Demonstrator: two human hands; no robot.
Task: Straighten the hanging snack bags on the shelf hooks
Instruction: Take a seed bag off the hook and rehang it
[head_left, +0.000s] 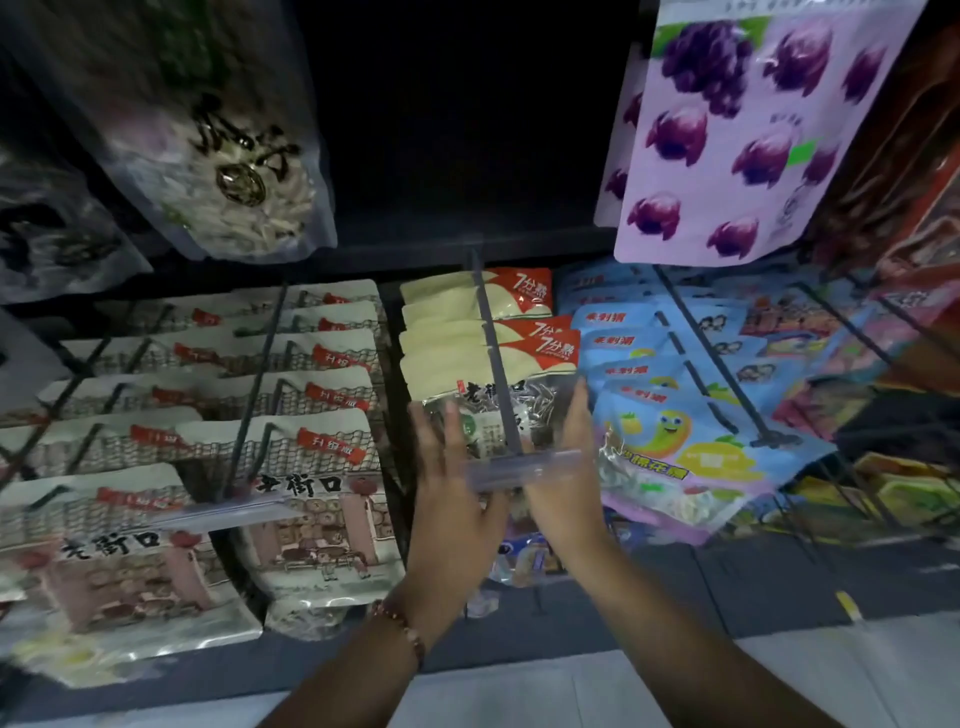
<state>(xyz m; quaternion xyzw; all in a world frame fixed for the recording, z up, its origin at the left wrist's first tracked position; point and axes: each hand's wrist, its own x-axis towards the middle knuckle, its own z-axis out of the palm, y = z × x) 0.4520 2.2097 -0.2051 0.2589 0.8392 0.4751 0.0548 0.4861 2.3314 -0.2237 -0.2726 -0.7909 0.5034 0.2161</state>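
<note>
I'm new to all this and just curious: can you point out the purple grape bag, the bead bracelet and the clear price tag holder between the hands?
purple grape bag (737, 135), head view, middle of its front.
bead bracelet (402, 626), head view, beads on the left wrist.
clear price tag holder (524, 467), head view, middle of the strip.

- We see a clear-fronted snack bag with black lettering at the front of the centre hook, tilted slightly.
- Behind it hang cream bags with red corners, overlapping unevenly along the same hook.
- A clear price strip caps the hook's tip.

Both hands raised, fingers seemingly open.
</note>
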